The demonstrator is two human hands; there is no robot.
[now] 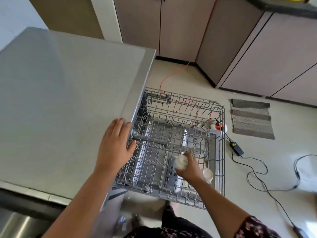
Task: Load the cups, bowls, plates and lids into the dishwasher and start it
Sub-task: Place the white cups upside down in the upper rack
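The dishwasher's grey wire upper rack [180, 107] is pulled out over the open door, with the lower rack visible beneath it. My right hand [188, 167] reaches down into the rack and grips a white cup [180, 162] near the rack's front right part. A second white cup [207, 174] sits in the rack just right of that hand. My left hand [115, 145] rests flat with straight fingers on the edge of the grey dishwasher top [68, 100], its thumb over the edge beside the rack.
An orange cable [171, 76] and black cables with a power adapter [237, 148] lie on the floor to the right of the rack. A striped grey mat [252, 119] lies farther right. Beige cabinets [180, 26] line the back and right.
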